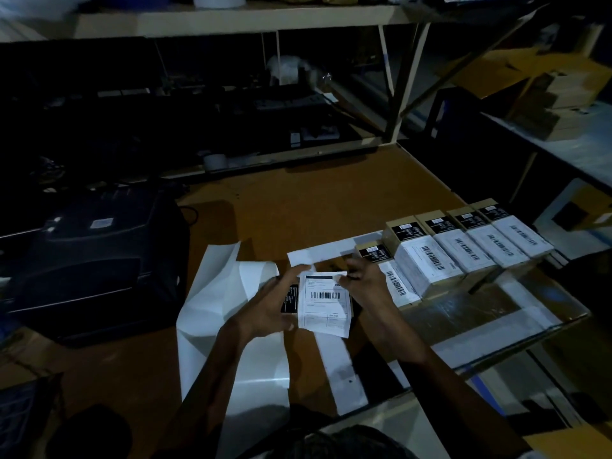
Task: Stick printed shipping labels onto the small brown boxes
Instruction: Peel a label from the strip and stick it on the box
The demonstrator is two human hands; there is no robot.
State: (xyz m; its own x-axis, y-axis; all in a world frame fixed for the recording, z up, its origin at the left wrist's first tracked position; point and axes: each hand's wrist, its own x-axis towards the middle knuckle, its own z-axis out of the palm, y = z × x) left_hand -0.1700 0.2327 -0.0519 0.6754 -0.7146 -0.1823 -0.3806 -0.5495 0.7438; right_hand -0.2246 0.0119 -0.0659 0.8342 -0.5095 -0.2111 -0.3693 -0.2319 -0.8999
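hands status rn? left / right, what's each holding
Left hand: closed around the small box, gripping its left side.
Right hand: fingertips pinching the top right corner of the shipping label lying on that box.

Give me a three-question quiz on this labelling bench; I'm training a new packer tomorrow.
1. True or false: the white barcode shipping label lies between the left hand and the right hand.
2. The row of labelled small brown cardboard boxes sits to the hands': A) left B) right C) rear shelf.
3. Which dark machine stands left of the loose white backing paper?

Key: 1 true; 2 B; 3 apparently a label printer.
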